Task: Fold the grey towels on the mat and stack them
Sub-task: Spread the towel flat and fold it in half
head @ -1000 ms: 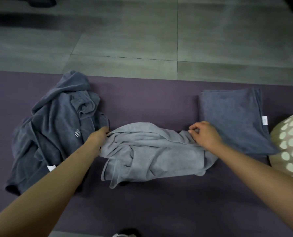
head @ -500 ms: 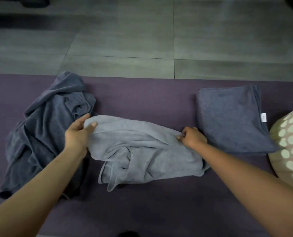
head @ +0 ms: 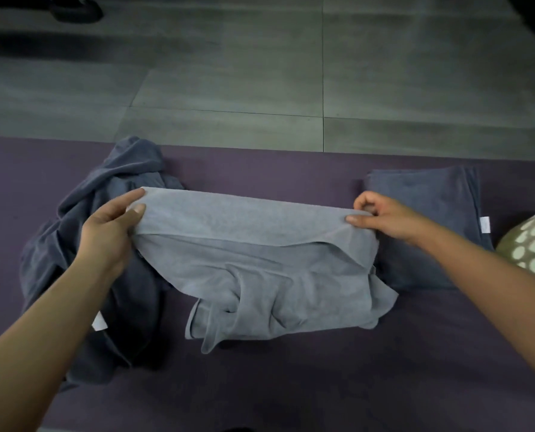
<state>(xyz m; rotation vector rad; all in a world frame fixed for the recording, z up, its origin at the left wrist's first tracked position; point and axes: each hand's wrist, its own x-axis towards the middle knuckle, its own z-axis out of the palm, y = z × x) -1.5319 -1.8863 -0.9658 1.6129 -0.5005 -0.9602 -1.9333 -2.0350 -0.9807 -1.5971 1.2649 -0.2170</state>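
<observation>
Light grey towel (head: 253, 254) stretched between both hands, left hand (head: 110, 232) pinching one top corner, right hand (head: 384, 218) pinching the other

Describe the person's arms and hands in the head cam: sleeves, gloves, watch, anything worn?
Both forearms are bare as far as the frame shows; no sleeve edge is in view. The left hand and right hand are ungloved. No watch, bracelet or ring is visible on either wrist or on the fingers that show. No markings, tape or cables on the arms.
</observation>
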